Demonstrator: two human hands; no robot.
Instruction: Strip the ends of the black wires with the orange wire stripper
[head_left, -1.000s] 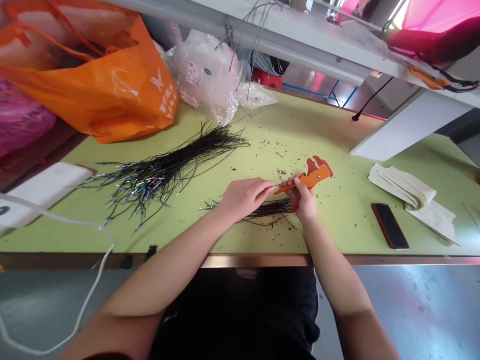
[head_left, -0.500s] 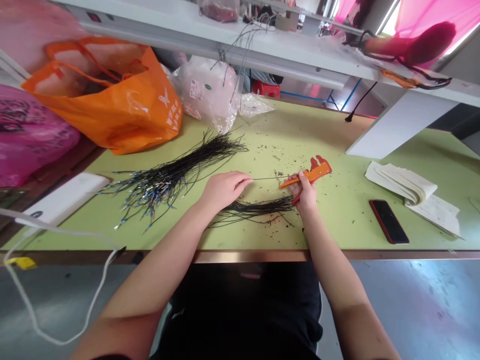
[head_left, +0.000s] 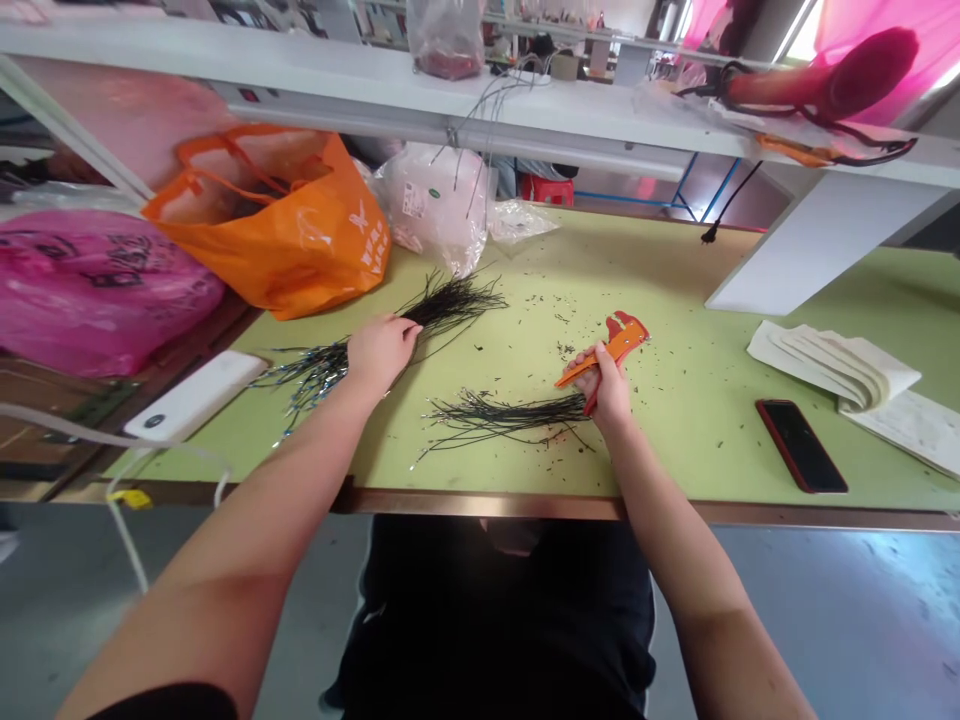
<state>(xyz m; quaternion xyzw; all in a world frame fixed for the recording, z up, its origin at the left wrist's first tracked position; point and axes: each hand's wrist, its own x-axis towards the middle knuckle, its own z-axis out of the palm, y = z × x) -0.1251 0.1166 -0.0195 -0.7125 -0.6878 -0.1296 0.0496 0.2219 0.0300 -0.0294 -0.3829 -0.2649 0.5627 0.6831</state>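
My right hand (head_left: 609, 394) is wrapped round an orange and red wire stripper (head_left: 625, 342), its jaws facing up and away to the right. My left hand (head_left: 381, 352) lies over the larger bundle of black wires (head_left: 457, 300), fingers pressed together; whether a wire is pinched in them I cannot make out. Blue and silvery wire ends (head_left: 315, 372) show to the left of that hand, partly hidden by the forearm. Between my hands, closer to the table's front edge, rests a smaller bundle of black wires (head_left: 510, 415), its right end just by my right hand.
Black offcuts are scattered over the green table (head_left: 660, 270). A phone (head_left: 802, 446) and folded papers (head_left: 847, 370) lie to the right. On the left are a white power bank-like box (head_left: 199, 395), an orange bag (head_left: 300, 240) and a pink bag (head_left: 97, 290). A shelf (head_left: 337, 75) spans the back.
My left hand has moved left from the stretched wire to the larger bundle. The wire no longer runs to the stripper, which my right hand still holds. The view has shifted somewhat.
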